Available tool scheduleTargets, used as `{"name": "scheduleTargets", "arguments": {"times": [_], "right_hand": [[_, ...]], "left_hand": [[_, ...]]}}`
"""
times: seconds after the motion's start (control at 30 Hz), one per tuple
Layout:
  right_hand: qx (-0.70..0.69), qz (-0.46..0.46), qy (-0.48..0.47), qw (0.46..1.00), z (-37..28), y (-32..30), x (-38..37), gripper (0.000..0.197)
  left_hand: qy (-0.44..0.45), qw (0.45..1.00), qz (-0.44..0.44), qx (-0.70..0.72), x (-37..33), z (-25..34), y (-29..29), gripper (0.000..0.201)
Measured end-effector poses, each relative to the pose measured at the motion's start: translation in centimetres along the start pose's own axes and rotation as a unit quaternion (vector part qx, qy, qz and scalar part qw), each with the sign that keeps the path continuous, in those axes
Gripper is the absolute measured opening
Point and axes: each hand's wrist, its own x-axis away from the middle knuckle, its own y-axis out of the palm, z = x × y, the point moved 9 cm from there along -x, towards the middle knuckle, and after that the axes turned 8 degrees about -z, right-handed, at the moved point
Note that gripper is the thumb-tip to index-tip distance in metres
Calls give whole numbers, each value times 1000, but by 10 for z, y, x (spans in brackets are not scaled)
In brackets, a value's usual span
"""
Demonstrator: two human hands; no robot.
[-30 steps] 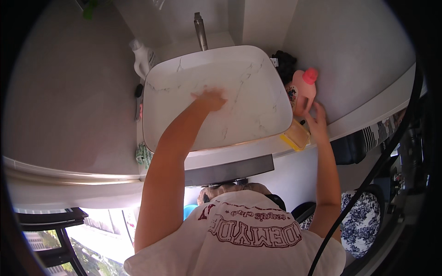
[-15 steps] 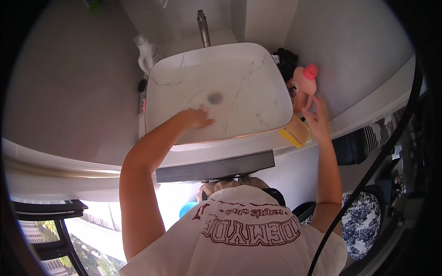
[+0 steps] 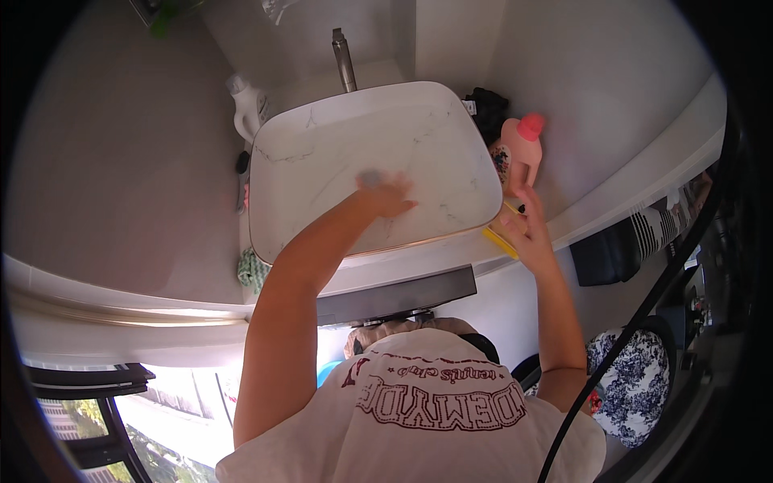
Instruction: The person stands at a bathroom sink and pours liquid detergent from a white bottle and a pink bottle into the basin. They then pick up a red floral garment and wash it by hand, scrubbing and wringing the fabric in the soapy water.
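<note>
A white, marble-veined basin (image 3: pixel 302 201) with a thin dark rim appears to hold cloudy water. Over its grey drain (image 3: pixel 369 179) reaches my left hand (image 3: pixel 388 196), blurred, its fingers stretched out and nothing seen in them. Just outside the basin's right side is my right hand (image 3: pixel 525 233), fingers apart and empty. It overlaps a yellow-edged, shallow tray-like item (image 3: pixel 501 242) and hides most of it. Directly beyond those fingertips stands a pink bottle (image 3: pixel 525 149) with a red cap and a handle; whether they touch it I cannot tell.
A metal faucet (image 3: pixel 344 60) rises behind the basin. At left are a white jug-shaped bottle (image 3: pixel 246 109), a dark-headed brush-like item (image 3: pixel 242 165) and a green cloth (image 3: pixel 252 270). A black bundle (image 3: pixel 489 113) lies at back right. A black cable (image 3: pixel 644 306) crosses the right side.
My left hand has moved right across the basin to the drain. My right hand has shifted left and nearer, over the yellow-edged item. The view has shifted slightly, showing the green cloth.
</note>
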Motion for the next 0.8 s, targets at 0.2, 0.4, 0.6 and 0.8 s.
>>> {"name": "scheduleTargets", "arguments": {"times": [0.2,0.4,0.6,0.8], "right_hand": [[8,9,13,1000,1,0,12,53],[8,-11,51,999,9,4,20,51],[3,-3,52,999,-1,13,21,48],[9,10,12,1000,-13,23,19,39]], "left_hand": [[-93,995,24,-8,13,-52,-3,69],[-110,994,-23,-18,56,-66,21,72],[-23,997,3,-77,81,-53,22,59],[-19,996,77,-39,69,-55,-8,49]]}}
